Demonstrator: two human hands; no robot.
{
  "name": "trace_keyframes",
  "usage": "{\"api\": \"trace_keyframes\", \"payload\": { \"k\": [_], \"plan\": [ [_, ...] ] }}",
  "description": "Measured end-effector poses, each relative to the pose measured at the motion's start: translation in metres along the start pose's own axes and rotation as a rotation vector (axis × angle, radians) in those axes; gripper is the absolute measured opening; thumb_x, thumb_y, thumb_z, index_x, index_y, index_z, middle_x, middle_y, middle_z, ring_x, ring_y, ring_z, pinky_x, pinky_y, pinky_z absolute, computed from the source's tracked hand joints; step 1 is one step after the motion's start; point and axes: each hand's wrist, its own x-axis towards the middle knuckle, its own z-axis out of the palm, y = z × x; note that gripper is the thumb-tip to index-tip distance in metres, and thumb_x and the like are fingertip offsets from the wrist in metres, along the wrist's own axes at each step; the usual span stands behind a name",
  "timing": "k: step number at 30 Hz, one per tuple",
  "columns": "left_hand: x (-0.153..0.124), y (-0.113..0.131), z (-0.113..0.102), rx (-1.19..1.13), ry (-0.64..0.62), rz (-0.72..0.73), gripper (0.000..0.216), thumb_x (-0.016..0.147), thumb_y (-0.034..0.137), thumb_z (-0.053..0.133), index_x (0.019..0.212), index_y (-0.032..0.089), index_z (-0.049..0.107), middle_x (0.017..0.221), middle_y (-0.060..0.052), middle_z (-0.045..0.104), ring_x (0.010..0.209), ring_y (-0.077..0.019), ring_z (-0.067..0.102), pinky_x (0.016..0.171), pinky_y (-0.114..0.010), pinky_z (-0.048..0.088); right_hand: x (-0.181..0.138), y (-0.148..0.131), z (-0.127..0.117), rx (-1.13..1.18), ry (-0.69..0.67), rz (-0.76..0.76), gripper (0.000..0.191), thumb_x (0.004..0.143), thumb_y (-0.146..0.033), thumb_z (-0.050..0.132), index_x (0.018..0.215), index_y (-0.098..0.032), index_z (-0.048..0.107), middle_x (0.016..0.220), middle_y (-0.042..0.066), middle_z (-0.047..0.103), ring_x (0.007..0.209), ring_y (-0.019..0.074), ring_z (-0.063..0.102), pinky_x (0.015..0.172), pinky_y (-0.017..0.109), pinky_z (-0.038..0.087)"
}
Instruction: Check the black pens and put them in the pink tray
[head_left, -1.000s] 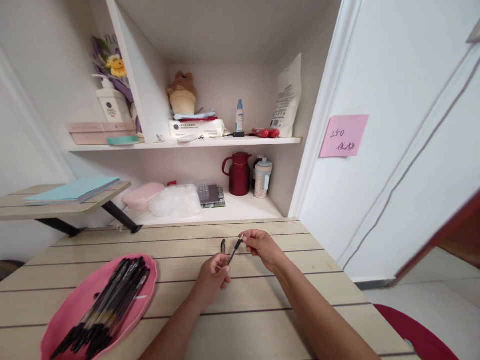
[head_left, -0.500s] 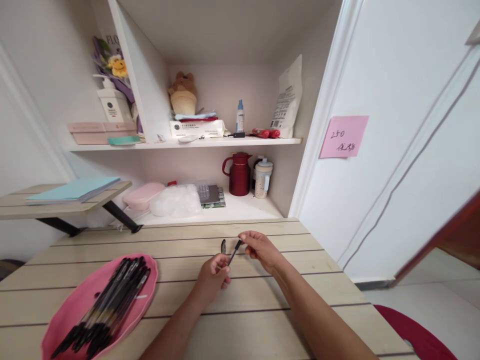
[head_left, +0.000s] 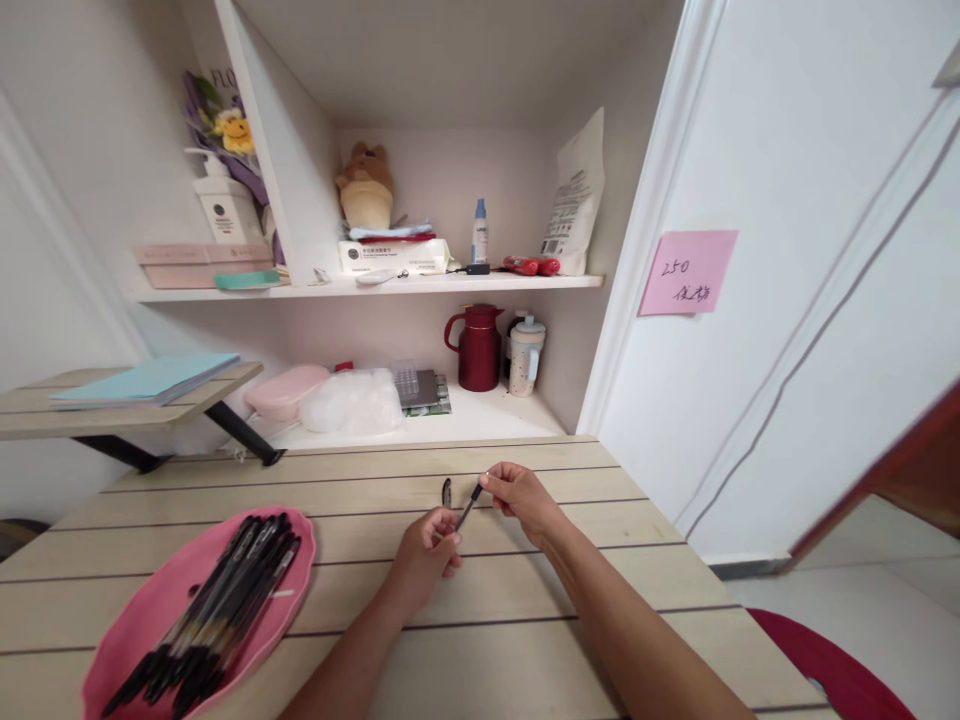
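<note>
Between my two hands, above the wooden table (head_left: 510,620), a black pen (head_left: 469,503) without its cap is held at a slant. My left hand (head_left: 429,548) pinches the clear barrel at its lower end. The thumb and fingers of my right hand (head_left: 517,497) are closed at the pen's dark grip end, near the tip. Just behind the left hand a black pen cap (head_left: 447,492) lies on the table. To the left, a pink scalloped tray (head_left: 120,620) bears several black pens (head_left: 217,610) in a bundle.
A small riser (head_left: 225,385) with blue papers (head_left: 150,380) stands at the back left. Behind the table, shelves hold a red jug (head_left: 480,348), a pale tumbler (head_left: 527,358), a plastic bag (head_left: 352,402) and a pink case (head_left: 289,391). A red stool (head_left: 825,665) is at the lower right.
My right hand has shifted very slightly to the right at the pen's tip end. The left hand, cap and tray stay as they were.
</note>
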Motion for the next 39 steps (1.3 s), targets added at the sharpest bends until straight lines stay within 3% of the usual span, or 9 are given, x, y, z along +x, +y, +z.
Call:
{"api": "trace_keyframes", "payload": {
  "k": [3, 7, 12, 21, 26, 29, 32, 35, 39],
  "plan": [
    [0.0, 0.001, 0.0, 0.008, 0.004, 0.002, 0.022, 0.062, 0.023, 0.053, 0.082, 0.017, 0.056, 0.071, 0.002, 0.053, 0.046, -0.0059, 0.051, 0.04, -0.016, 0.037, 0.0, 0.001, 0.0, 0.054, -0.062, 0.017, 0.029, 0.055, -0.036, 0.069, 0.072, -0.016, 0.056, 0.052, -0.006, 0.048, 0.04, 0.0035, 0.038, 0.038, 0.018, 0.02],
    [-0.001, 0.002, 0.0, 0.025, -0.007, 0.003, 0.022, 0.062, 0.021, 0.052, 0.083, 0.017, 0.056, 0.072, 0.002, 0.052, 0.046, -0.0058, 0.051, 0.039, -0.016, 0.037, 0.001, 0.002, 0.0, 0.015, 0.004, 0.002, 0.027, 0.055, -0.035, 0.069, 0.063, -0.016, 0.052, 0.045, -0.008, 0.042, 0.038, 0.0032, 0.035, 0.037, 0.018, 0.018],
    [-0.002, 0.005, 0.0, 0.046, -0.011, -0.008, 0.023, 0.064, 0.022, 0.051, 0.085, 0.017, 0.055, 0.072, 0.002, 0.051, 0.045, -0.0059, 0.052, 0.039, -0.016, 0.037, -0.001, 0.001, -0.001, 0.065, -0.07, 0.022, 0.029, 0.058, -0.036, 0.067, 0.076, -0.016, 0.058, 0.053, -0.006, 0.049, 0.04, 0.0031, 0.037, 0.038, 0.018, 0.018],
    [0.0, 0.001, 0.0, -0.056, 0.039, -0.019, 0.021, 0.057, 0.021, 0.056, 0.077, 0.016, 0.058, 0.056, 0.005, 0.052, 0.04, -0.0074, 0.05, 0.037, -0.017, 0.035, 0.003, 0.009, 0.004, -0.022, 0.004, -0.053, 0.03, 0.057, -0.041, 0.066, 0.064, -0.016, 0.052, 0.044, -0.008, 0.042, 0.038, 0.0037, 0.034, 0.037, 0.018, 0.019],
    [0.002, 0.0, -0.006, -0.172, 0.075, -0.006, 0.021, 0.058, 0.026, 0.058, 0.076, 0.017, 0.052, 0.06, 0.005, 0.054, 0.042, -0.0081, 0.052, 0.038, -0.018, 0.037, 0.0, 0.008, 0.012, -0.092, -0.019, -0.106, 0.032, 0.067, -0.045, 0.055, 0.082, -0.018, 0.052, 0.068, -0.002, 0.058, 0.043, 0.0055, 0.045, 0.039, 0.018, 0.026],
    [0.006, 0.0, -0.015, -0.259, 0.126, 0.012, 0.02, 0.063, 0.032, 0.055, 0.076, 0.019, 0.047, 0.058, 0.007, 0.051, 0.043, -0.0076, 0.051, 0.04, -0.018, 0.037, 0.005, 0.008, 0.019, -0.318, 0.046, -0.129, 0.026, 0.073, -0.041, 0.048, 0.083, -0.017, 0.052, 0.073, 0.001, 0.06, 0.048, 0.0083, 0.051, 0.045, 0.021, 0.034],
    [0.009, 0.0, -0.022, -0.307, 0.171, 0.031, 0.02, 0.067, 0.036, 0.053, 0.073, 0.02, 0.043, 0.057, 0.008, 0.049, 0.039, -0.0049, 0.046, 0.037, -0.016, 0.033, 0.014, 0.01, 0.034, -0.738, 0.097, -0.169, 0.023, 0.073, -0.037, 0.049, 0.081, -0.017, 0.055, 0.072, 0.004, 0.062, 0.062, 0.0141, 0.056, 0.057, 0.025, 0.039],
    [0.009, 0.0, -0.024, -0.312, 0.187, 0.051, 0.02, 0.068, 0.036, 0.052, 0.07, 0.019, 0.042, 0.057, 0.008, 0.049, 0.032, -0.0015, 0.034, 0.033, -0.014, 0.024, 0.024, 0.014, 0.054, -1.065, 0.168, -0.174, 0.037, 0.069, -0.038, 0.055, 0.096, -0.014, 0.053, 0.083, 0.011, 0.063, 0.078, 0.021, 0.058, 0.065, 0.029, 0.038],
    [0.007, 0.002, -0.021, -0.275, 0.164, 0.055, 0.02, 0.068, 0.037, 0.052, 0.07, 0.018, 0.046, 0.054, 0.008, 0.048, 0.03, -0.0006, 0.027, 0.031, -0.015, 0.013, 0.031, 0.025, 0.067, -1.169, 0.201, -0.148, 0.039, 0.064, -0.027, 0.059, 0.098, -0.012, 0.051, 0.09, 0.016, 0.062, 0.083, 0.0246, 0.058, 0.067, 0.03, 0.038]
  ]
}}
